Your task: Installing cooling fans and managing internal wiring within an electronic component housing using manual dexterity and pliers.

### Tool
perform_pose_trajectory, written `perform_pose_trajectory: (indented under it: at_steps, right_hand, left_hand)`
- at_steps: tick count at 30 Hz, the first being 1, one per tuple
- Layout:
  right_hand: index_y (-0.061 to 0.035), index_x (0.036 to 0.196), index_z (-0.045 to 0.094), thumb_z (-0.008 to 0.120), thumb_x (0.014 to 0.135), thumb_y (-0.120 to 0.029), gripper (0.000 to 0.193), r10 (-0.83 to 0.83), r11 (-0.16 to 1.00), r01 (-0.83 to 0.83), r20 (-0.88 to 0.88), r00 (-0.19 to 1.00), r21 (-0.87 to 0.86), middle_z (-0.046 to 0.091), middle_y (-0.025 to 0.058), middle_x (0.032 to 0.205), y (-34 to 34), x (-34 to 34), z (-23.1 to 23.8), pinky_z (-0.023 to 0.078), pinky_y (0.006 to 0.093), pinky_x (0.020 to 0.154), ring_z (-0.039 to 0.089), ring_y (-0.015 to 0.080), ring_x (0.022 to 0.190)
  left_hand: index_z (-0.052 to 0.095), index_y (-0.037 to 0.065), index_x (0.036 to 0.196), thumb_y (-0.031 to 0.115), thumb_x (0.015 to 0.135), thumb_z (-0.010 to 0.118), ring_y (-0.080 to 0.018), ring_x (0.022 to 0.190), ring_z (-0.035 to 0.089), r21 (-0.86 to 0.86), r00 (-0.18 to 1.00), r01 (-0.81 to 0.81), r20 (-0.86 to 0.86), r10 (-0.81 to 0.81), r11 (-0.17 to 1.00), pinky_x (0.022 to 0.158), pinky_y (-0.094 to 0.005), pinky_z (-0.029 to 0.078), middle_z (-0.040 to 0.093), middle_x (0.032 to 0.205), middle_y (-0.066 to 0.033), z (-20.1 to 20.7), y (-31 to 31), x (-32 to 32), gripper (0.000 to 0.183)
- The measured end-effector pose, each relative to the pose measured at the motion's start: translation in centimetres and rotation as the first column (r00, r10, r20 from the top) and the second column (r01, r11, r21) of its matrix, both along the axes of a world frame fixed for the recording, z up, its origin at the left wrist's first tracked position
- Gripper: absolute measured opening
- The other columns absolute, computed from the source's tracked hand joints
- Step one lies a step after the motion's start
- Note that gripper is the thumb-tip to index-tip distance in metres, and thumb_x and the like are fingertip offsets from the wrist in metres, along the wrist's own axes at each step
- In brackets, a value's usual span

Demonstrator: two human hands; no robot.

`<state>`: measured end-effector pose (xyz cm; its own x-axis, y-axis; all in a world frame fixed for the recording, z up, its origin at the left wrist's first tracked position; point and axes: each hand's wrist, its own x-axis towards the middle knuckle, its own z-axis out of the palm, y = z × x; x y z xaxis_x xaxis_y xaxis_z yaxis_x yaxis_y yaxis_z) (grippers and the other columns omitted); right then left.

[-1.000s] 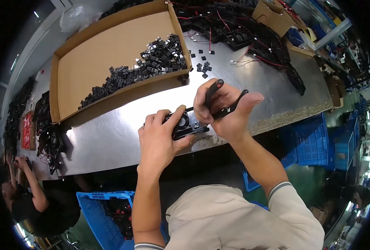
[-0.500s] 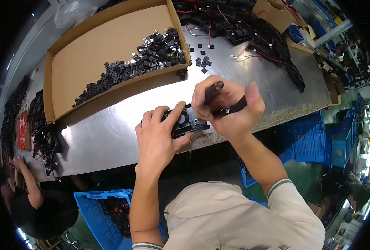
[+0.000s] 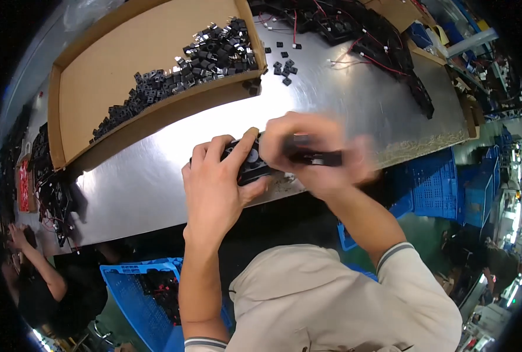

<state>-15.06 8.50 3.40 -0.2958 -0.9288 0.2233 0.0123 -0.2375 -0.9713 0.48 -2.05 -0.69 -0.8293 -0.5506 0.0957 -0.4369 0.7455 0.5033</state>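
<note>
My left hand [image 3: 217,170] grips a black plastic housing [image 3: 253,170] at the near edge of the metal table. The fingers lie over its far side and the thumb presses its near side. A round grey part shows in the housing. My right hand [image 3: 314,149], smeared by motion, is closed round black-handled pliers [image 3: 317,157] at the housing's right end. Its fingers hide the pliers' jaws and that end of the housing.
A shallow cardboard box [image 3: 155,120] holds a heap of small black parts [image 3: 211,53]; a few loose ones [image 3: 285,68] lie beside it. Black housings with red wires [image 3: 384,47] are piled far right. Blue crates [image 3: 434,185] stand below the table. Another person's arm [image 3: 41,264] is at left.
My right hand has blurred and its fingers have closed further round the pliers' handles. The left hand still holds the housing. The whole view has shifted slightly.
</note>
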Motion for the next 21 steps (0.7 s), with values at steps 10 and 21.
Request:
perform_pose_trajectory:
  at_steps: [10,21]
  right_hand:
    - [0.0019,0.095,0.061,0.044,0.078,0.004,0.024,0.148,0.967,-0.052,0.384,0.912,-0.251,0.058,0.0044,0.084,0.0,-1.1,-2.2,0.036,0.0202,0.055,0.048,0.0077,0.067]
    - [0.0060,0.086,0.058,0.025,0.077,-0.093,0.105,-0.054,0.989,0.064,0.085,0.995,-0.132,0.055,0.0139,0.072,0.5,-0.9,-2.4,0.033,0.0272,0.052,0.046,0.0159,0.058]
  left_hand:
    - [0.060,0.027,0.138,0.027,0.067,0.086,-0.0307,0.113,0.054,-0.023,0.999,-0.006,0.042,0.007,1.000,0.091,-0.0478,0.045,0.060,0.121,-0.0073,0.1,0.2,-0.6,0.075]
    - [0.061,0.025,0.137,0.029,0.068,0.086,-0.0318,0.112,0.055,-0.012,0.999,-0.013,0.030,0.013,1.000,0.091,-0.0486,0.046,0.061,0.121,-0.0086,0.3,0.3,-0.9,0.074]
